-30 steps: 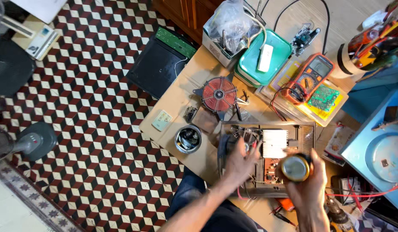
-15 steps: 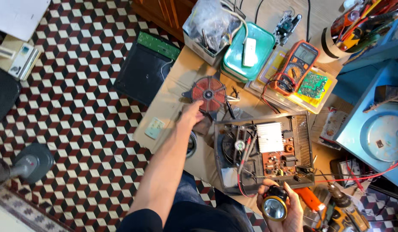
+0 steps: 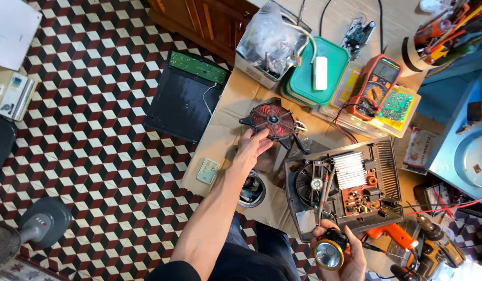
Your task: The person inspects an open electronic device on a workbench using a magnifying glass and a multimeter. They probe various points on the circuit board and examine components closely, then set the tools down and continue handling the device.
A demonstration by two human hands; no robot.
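Observation:
My left hand point(image 3: 253, 148) reaches out over the cardboard-covered table, fingers touching the near edge of a round red copper coil point(image 3: 272, 120) on its black frame. My right hand point(image 3: 338, 254) is low at the table's near edge, wrapped around a black and yellow headlamp torch point(image 3: 328, 252) with its round lens facing up. Between the hands lies an opened induction cooker chassis point(image 3: 346, 182) with a fan, a silver heat sink and a circuit board.
A multimeter point(image 3: 376, 78), a green circuit board point(image 3: 396, 105), a teal lidded box point(image 3: 315, 73) and a plastic bag stand at the far side. An orange tool and a cordless drill point(image 3: 437, 247) lie at right. A black glass panel point(image 3: 186, 99) rests on the tiled floor.
My left hand moved from the cooker chassis up and left to the red coil. My right hand dropped with the torch to the table's near edge.

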